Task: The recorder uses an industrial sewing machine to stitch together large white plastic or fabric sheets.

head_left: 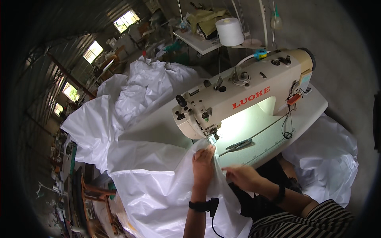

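White, slightly shiny fabric (149, 190) runs under the needle area of a beige sewing machine (254, 85) and hangs toward me. My left hand (203, 160) lies on it, fingers stretched out and pressing down just in front of the presser foot (214, 137). To the right, my right hand (244, 177) is closed, its fingertips pinching the fabric's right edge; motion blurs them a little. A pair of thread snips (240, 145) rests on the lit machine bed, right of the needle. The stitching point is partly hidden by fabric and fingers.
A big heap of white fabric (152, 85) covers the table's far left; more white fabric (325, 158) hangs at the right. A thread cone (230, 31) stands behind the machine. A thin black cable (287, 127) dangles on the machine's right. A wooden stool (99, 192) stands at lower left.
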Motion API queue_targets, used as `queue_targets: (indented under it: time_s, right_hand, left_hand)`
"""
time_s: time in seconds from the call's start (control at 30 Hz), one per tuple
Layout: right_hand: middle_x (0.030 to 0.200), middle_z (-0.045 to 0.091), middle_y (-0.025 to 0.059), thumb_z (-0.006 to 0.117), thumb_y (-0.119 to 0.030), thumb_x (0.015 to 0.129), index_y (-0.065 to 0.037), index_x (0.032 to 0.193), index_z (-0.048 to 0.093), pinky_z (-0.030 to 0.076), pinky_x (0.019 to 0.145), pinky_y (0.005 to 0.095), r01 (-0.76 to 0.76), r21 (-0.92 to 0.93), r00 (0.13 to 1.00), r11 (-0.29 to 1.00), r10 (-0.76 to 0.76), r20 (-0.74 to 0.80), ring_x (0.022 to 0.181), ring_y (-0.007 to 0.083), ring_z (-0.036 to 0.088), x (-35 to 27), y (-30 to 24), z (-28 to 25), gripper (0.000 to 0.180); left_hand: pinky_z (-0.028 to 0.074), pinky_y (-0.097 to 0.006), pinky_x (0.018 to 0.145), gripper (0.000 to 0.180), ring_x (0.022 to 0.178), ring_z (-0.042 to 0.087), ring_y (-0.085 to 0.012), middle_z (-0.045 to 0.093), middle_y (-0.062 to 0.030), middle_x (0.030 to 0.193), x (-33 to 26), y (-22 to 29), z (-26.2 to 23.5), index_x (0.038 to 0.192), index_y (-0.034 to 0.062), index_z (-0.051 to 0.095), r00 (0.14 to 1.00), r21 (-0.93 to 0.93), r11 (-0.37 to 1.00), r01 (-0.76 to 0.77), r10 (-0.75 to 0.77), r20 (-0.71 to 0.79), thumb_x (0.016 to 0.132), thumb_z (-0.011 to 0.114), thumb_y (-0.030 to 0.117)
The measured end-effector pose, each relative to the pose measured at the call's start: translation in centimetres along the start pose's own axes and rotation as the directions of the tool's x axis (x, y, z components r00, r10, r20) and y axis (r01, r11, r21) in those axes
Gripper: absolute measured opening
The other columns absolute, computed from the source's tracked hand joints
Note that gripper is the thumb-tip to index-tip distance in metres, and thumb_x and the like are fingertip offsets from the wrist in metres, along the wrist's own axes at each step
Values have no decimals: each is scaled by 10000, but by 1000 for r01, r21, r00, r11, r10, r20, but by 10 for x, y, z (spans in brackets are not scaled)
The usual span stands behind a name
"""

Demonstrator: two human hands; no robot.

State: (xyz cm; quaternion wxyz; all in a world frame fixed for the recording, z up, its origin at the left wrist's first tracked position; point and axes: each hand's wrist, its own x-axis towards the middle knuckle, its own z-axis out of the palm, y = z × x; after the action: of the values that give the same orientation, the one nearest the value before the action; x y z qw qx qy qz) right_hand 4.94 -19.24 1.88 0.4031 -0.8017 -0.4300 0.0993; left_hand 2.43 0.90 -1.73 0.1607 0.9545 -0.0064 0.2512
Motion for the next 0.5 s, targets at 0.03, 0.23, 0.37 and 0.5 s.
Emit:
queue_targets:
  time_s: [0.03,0.23,0.37,0.5]
  right_hand:
    - [923,656,89,574,-24,867,-87,1147,654,545,705,376,-60,-81,991,995,50,-126,805,276,670,13,3,-6,298]
    - [906,595,69,580,-96,872,-120,1121,662,510,756,377,6,-448,951,894,-143,-273,875,249,622,88,53,5,264]
    - [908,594,67,580,-145,882,-122,1116,666,484,769,387,45,-445,980,895,-127,-155,897,247,612,97,56,9,251]
    - [936,602,65,587,-183,872,-136,939,662,483,808,386,69,-553,979,830,-161,-121,956,237,612,103,53,16,111]
  left_hand:
    - [438,-409,981,379,1109,590,-271,688,-64,1191,-1,-1,0,1181,94,675,1000,5,1000,2,-2,0,821,586,17]
    - [427,-416,999,433,1137,569,-272,661,-30,1248,2,4,2,1211,120,671,1000,0,1000,-4,4,26,794,621,17]
    - [421,-420,1011,451,1140,563,-288,640,-33,1266,1,8,-4,1214,130,674,999,-11,1000,18,-18,42,786,620,-3]
    - [409,-423,1029,468,1169,555,-300,625,-45,1274,-2,14,-1,1237,133,661,998,34,998,55,-56,41,796,596,-8]
